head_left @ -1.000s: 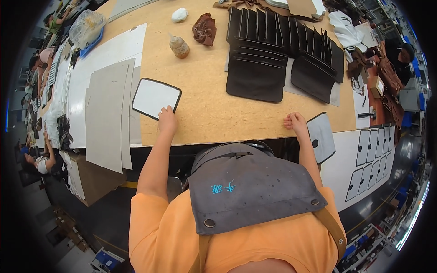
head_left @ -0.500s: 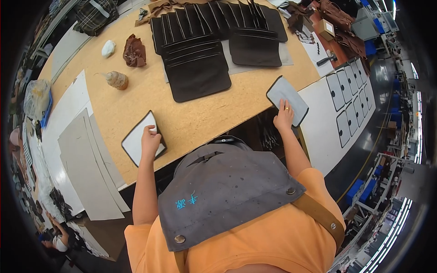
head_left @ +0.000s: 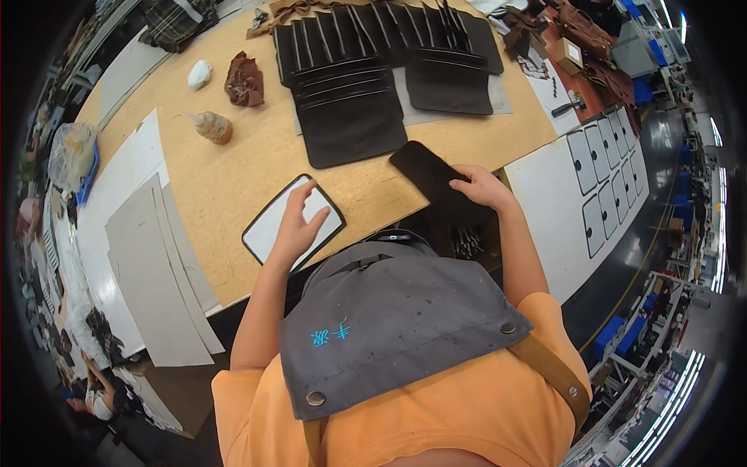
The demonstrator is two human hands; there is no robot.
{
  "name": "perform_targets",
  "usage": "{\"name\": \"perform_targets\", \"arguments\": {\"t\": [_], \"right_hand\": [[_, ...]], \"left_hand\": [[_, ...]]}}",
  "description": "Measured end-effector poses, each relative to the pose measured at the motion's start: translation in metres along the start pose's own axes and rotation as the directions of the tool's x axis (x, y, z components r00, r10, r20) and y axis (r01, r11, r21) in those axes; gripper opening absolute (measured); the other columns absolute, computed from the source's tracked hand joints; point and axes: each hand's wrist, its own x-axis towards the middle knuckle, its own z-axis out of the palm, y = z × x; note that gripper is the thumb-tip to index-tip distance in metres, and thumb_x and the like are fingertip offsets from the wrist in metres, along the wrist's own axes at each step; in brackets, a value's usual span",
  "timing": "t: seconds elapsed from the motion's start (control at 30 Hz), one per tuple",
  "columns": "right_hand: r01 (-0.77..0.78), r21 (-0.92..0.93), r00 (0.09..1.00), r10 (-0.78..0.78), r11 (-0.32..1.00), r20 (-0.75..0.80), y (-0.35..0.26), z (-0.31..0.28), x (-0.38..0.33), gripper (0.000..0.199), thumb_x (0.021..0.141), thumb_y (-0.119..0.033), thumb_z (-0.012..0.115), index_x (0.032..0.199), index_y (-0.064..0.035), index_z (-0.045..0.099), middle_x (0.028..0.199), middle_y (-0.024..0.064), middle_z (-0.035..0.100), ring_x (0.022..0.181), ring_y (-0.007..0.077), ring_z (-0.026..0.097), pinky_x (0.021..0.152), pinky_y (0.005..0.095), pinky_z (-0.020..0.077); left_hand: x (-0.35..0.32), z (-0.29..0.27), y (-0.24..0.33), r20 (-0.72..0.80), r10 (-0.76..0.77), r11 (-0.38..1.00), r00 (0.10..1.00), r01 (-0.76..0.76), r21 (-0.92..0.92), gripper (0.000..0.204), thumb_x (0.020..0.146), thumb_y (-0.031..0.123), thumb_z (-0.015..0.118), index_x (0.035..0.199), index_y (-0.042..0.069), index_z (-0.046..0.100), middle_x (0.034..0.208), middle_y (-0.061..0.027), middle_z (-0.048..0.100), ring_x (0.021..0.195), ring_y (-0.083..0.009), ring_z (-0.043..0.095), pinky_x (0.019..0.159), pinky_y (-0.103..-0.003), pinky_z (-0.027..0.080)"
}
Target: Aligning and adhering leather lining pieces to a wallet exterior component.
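Observation:
A white panel with a black rim (head_left: 268,227) lies at the near edge of the wooden table. Over it is my left hand (head_left: 294,226), thumb and fingers apart, the fingertips close to its surface; I cannot tell if they touch. My right hand (head_left: 484,189) grips the right side of a dark leather panel (head_left: 426,167) with rounded corners, held tilted over the table's near edge with its dark face showing. Beyond both hands lie a larger dark leather piece with slots (head_left: 350,128) and a smaller dark leather piece (head_left: 449,84).
A row of dark leather pieces (head_left: 334,39) spans the back of the table (head_left: 194,179). Left of them are a glue bottle (head_left: 212,128), crumpled brown leather (head_left: 245,80) and a white lump (head_left: 199,75). Grey boards (head_left: 156,265) lie at left. Rimmed panels (head_left: 593,226) cover a white surface at right.
My left hand has moved right along with the white panel, and its fingers have spread. The panel in my right hand has turned from its pale face to its dark face and moved left.

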Motion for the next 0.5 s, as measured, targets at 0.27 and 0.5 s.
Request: {"name": "perform_targets", "arguments": {"t": [0.27, 0.5], "right_hand": [[0.506, -0.148, 0.858, -0.477, 0.850, 0.192, -0.109, 0.034, 0.008, 0.034, 0.080, 0.002, 0.053, 0.110, -0.0083, 0.063, 0.105, 0.0080, 0.065, 0.098, 0.0264, 0.060, 0.088, 0.0353, 0.0449], [0.774, -0.456, 0.500, -0.866, 0.440, 0.014, -0.134, 0.068, -0.011, 0.042, 0.072, 0.003, 0.056, 0.106, -0.0199, 0.065, 0.112, -0.0032, 0.062, 0.112, 0.0170, 0.053, 0.102, 0.0419, 0.0337]], "left_hand": [[0.002, -0.009, 0.043, -0.137, 0.256, 0.966, 0.957, -0.246, 0.085, 0.058, 0.083, 0.011, 0.059, 0.135, 0.004, 0.035, 0.141, -0.0179, 0.034, 0.129, -0.0321, 0.035, 0.106, -0.039, 0.028], [-0.023, -0.041, 0.023, 0.195, -0.138, 0.094, 0.971, 0.209, -0.973, 0.067, 0.091, 0.043, 0.042, 0.141, 0.002, 0.025, 0.138, -0.0196, 0.038, 0.129, -0.0287, 0.037, 0.105, -0.039, 0.031]]}}
